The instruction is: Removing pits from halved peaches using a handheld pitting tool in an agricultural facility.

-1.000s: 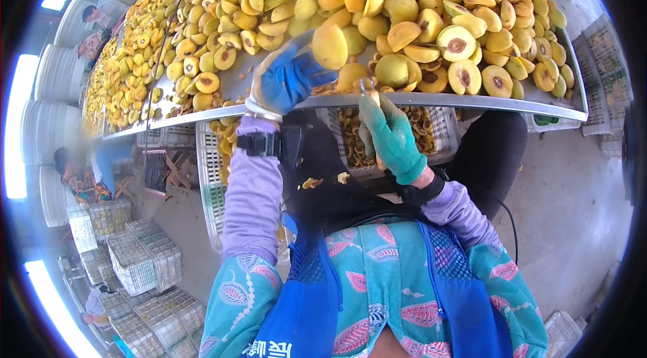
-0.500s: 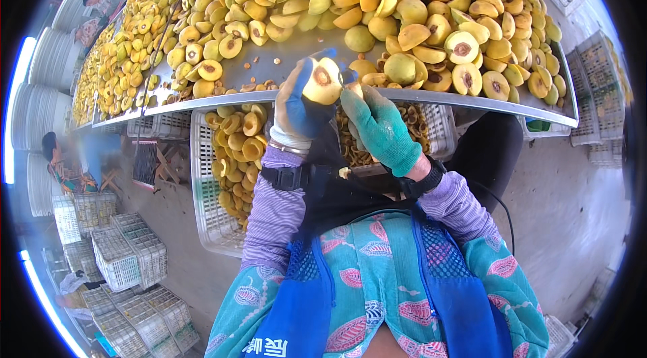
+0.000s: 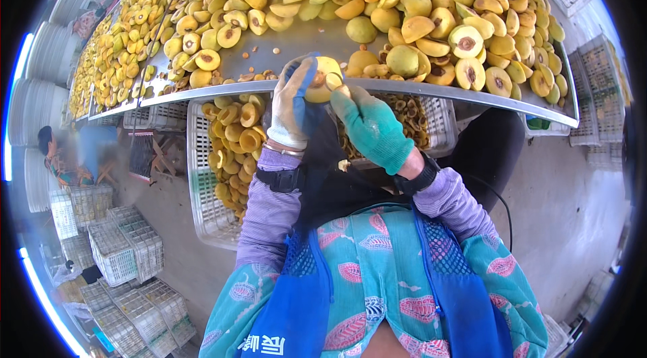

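Note:
My left hand (image 3: 296,99), in a white and blue glove, grips a yellow peach half (image 3: 320,93) just above the table's near edge. Its cut face is turned toward my right hand. The green-gloved right hand (image 3: 375,126) is closed around a small pitting tool (image 3: 342,90) with a pale grip, mostly covered by the fingers. A curved end of this tool lies against the cut face. Beyond both hands, many halved yellow peaches (image 3: 404,59), several with brown pits showing, are heaped on the metal table (image 3: 283,51).
Below the table edge, a white crate (image 3: 202,183) at left holds hollowed peach halves (image 3: 236,149). Another crate (image 3: 441,125) at right contains brown pits and scraps. Stacked crates (image 3: 128,250) stand at far left, near a seated person (image 3: 64,156). A raised metal lip (image 3: 222,94) borders the table.
The pitting tool has moved from beside the peach half onto its cut face. Both hands have shifted slightly, with the right hand drawn left toward the fruit.

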The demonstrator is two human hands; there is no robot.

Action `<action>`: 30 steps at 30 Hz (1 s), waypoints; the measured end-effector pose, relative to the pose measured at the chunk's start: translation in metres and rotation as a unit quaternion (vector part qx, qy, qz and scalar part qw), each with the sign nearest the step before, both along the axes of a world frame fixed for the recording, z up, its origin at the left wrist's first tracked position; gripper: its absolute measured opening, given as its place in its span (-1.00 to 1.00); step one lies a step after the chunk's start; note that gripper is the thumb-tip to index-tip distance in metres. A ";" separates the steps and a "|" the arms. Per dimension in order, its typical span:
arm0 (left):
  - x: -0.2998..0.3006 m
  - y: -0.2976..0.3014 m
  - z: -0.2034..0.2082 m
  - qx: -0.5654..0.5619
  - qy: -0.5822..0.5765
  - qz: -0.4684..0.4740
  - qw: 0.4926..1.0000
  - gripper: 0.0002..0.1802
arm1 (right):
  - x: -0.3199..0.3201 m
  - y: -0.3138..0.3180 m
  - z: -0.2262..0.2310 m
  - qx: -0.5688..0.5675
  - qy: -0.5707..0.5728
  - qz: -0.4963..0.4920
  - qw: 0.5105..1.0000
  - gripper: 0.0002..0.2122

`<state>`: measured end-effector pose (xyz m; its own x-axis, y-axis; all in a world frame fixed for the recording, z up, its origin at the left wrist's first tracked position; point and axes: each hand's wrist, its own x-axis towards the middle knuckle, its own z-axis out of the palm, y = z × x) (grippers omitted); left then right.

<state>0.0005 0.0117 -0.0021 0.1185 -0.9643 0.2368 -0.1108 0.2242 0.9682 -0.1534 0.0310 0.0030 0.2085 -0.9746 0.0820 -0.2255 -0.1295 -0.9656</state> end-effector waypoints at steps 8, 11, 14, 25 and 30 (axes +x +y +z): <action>-0.013 -0.002 0.009 -0.129 -0.223 0.057 0.965 -0.68 | 0.010 -0.001 -0.012 0.018 0.006 0.016 1.000 -0.73; -0.021 -0.004 0.002 -0.054 -0.067 0.071 0.994 -0.72 | 0.016 0.001 -0.024 -0.060 -0.039 -0.025 0.997 -0.76; -0.020 -0.005 -0.006 -0.043 0.039 0.081 0.995 -0.73 | 0.019 0.004 -0.022 0.012 -0.047 -0.031 0.998 -0.79; -0.033 -0.004 0.003 0.060 0.078 0.087 0.991 -0.74 | 0.024 0.008 -0.026 -0.006 -0.136 0.008 0.991 -0.71; -0.024 0.002 0.008 0.061 0.129 0.013 0.990 -0.74 | -0.003 0.008 0.000 0.334 -0.209 0.102 0.913 -0.56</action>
<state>-0.0234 0.0142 0.0056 0.1848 -0.9797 0.0771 0.1404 0.1040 0.9846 -0.1562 0.0392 0.0028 0.4779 -0.7810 -0.4020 0.1449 0.5215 -0.8409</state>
